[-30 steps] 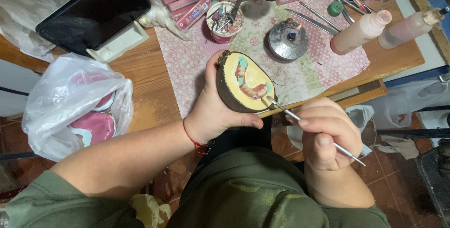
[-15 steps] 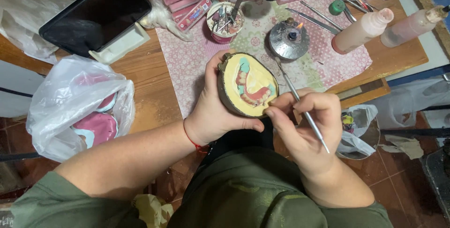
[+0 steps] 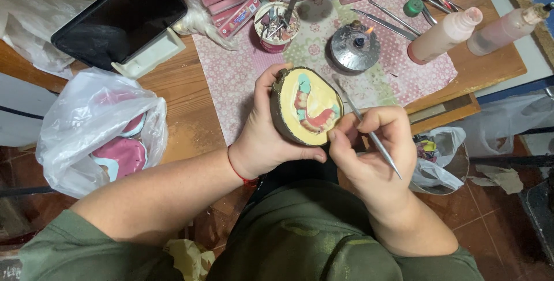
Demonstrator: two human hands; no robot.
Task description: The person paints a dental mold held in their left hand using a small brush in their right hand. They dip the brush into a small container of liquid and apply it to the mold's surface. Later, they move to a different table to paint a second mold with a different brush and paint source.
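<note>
from the head view i see my left hand cupping a round dental mould, fingers wrapped around its dark rim, held above my lap at the edge of the surface. my right hand pinches a thin metal tool — fingers narrow on its shaft, tip at the mould's right edge. a small burner appears lit just beyond. i judge a slip could gouge the pink wax — or a reach forward could meet that flame.

Flask underside hidden by palm, bagged moulds blurred through plastic
</note>
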